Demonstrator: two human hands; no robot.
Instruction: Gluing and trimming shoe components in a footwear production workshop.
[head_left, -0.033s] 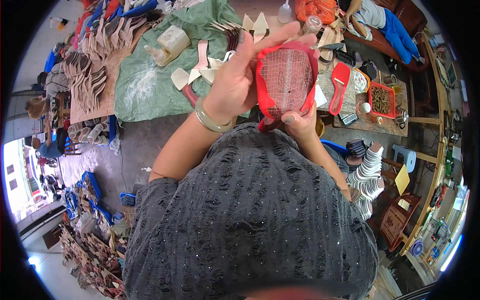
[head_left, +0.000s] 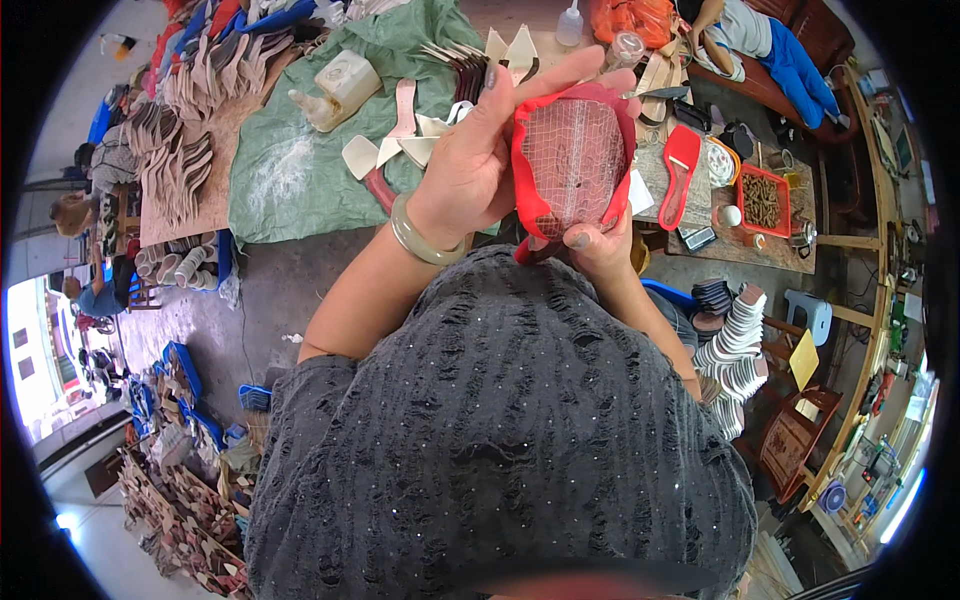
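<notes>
In front of my chest I hold a red shoe upper (head_left: pixel 572 160), its mesh-backed inner side facing up and its red edges folded round it. My left hand (head_left: pixel 468 165) bears it from the left, the fingers reaching behind it and past its far edge, the thumb raised off it. At the near right edge my right hand (head_left: pixel 603 245) grips it, thumb on top; the other fingers are mostly hidden beneath. A narrow dark red end hangs toward my shirt. On the table beyond my left wrist lie cream and pink insole pieces (head_left: pixel 404 110).
A plastic jug (head_left: pixel 346 78) stands on a green cloth (head_left: pixel 270 195). Stacked insoles (head_left: pixel 180 170) lie farther left. Rightward are a red insole (head_left: pixel 680 165), a phone (head_left: pixel 697 237) and a red basket (head_left: pixel 765 200). White soles (head_left: pixel 735 350) are piled beside me. Another person (head_left: pixel 775 55) sits at the far right.
My left thumb has shifted very slightly, and the shoe upper is tilted a touch differently. Both hands stay on it.
</notes>
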